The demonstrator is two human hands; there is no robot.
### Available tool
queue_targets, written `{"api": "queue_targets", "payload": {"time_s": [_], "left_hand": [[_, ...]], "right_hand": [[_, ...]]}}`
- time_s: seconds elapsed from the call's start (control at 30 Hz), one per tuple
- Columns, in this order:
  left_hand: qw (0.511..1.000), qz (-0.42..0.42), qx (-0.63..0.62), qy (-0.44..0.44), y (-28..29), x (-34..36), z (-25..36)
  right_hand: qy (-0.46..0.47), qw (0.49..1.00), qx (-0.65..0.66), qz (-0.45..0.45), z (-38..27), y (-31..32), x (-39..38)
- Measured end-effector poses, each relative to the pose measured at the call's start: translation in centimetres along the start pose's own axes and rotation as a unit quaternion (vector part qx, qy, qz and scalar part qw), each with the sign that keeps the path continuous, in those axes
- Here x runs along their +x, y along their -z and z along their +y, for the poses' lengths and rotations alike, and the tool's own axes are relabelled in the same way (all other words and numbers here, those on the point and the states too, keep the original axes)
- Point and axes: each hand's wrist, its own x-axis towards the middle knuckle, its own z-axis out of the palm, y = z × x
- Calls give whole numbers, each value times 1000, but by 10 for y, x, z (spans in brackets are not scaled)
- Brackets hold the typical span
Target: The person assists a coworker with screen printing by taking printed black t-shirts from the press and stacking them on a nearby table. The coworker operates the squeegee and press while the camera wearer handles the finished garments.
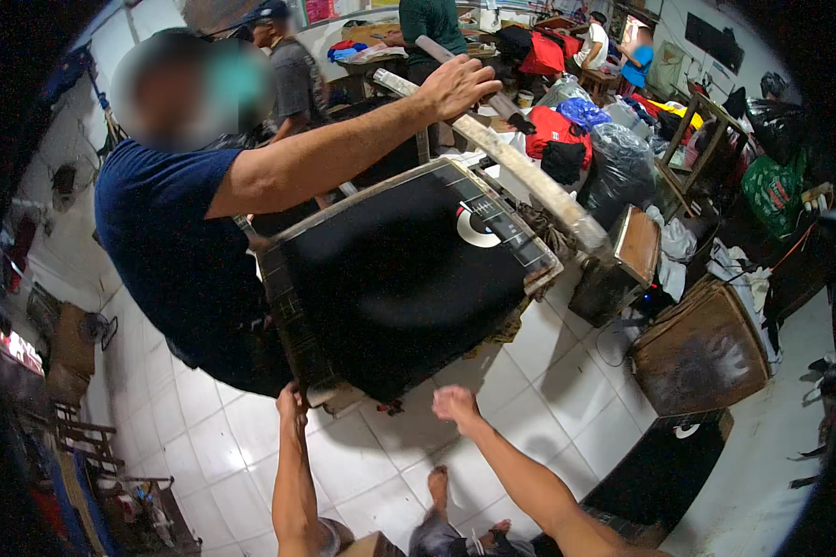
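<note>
Black cloth (390,278) covers a tilted framed board (548,271) in front of me. A white ring print (478,227) and fine pale lines mark the cloth's far right part. My left hand (293,406) is closed at the board's near left corner; what its fingers hold is hidden. My right hand (456,406) is curled closed, just off the near edge, and nothing shows clearly in it. A co-worker in a dark blue shirt (172,241) reaches across the board from the left. That person's hand (457,88) lies over a long pale bar (529,176) and a shorter grey bar (511,111).
A brown-topped stand (638,243) and a stained brown panel (706,348) stand at the right. Another black cloth (664,469) with a white ring lies at lower right. Plastic bags (622,162) and red cloth (557,130) are piled behind. White tiles (399,441) cover the floor.
</note>
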Motion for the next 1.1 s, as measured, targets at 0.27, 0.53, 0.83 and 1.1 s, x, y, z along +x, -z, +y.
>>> {"api": "queue_targets", "payload": {"time_s": [0.27,0.53,0.83,1.1], "left_hand": [[985,-171,-11,1,-49,-68,53],[951,-281,-111,68,-60,-101,36],[936,-347,5,54,-26,-343,-91],[910,-379,71,150,-44,-517,-184]], "right_hand": [[7,908,410,86,-114,-34,133],[175,869,447,-117,-97,36,48],[158,880,444,53,-11,185,-237],[242,853,431,169,17,316,-453]]}}
